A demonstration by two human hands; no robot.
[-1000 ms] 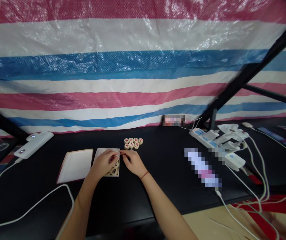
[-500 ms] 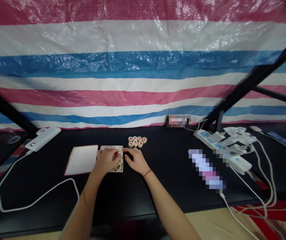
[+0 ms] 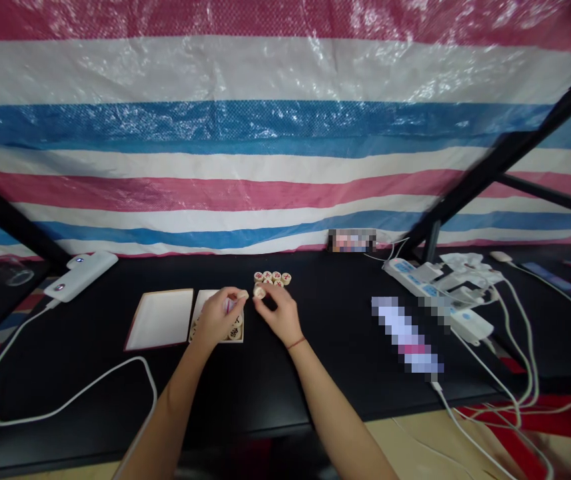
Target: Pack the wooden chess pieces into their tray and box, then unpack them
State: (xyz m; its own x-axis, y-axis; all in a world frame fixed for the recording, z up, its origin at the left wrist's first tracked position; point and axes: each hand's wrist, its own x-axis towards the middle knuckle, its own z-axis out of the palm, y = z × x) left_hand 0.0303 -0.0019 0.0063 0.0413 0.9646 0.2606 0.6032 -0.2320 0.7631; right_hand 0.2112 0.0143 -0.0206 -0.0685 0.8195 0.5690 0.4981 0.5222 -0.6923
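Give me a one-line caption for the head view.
Right hand holds a wooden xiangqi piece near a cluster; left hand over the box.

Wide room on my right, tight around the pieces

My right grip (image 3: 278, 313) sits just below the cluster of xiangqi pieces (image 3: 271, 277), which block the way straight ahead. My left grip (image 3: 216, 319) is over the open box (image 3: 240, 335), with the white lid (image 3: 159, 319) just beside it on the left, and only a narrow gap separates the two grips. The widest passage is across the black tabletop (image 3: 330, 353) to my right, as far as the pixelated object (image 3: 405, 333), with the power strip (image 3: 408, 277) behind it. To my left, the white power bank (image 3: 80, 277) and its looping cable (image 3: 65, 417) bound the way.
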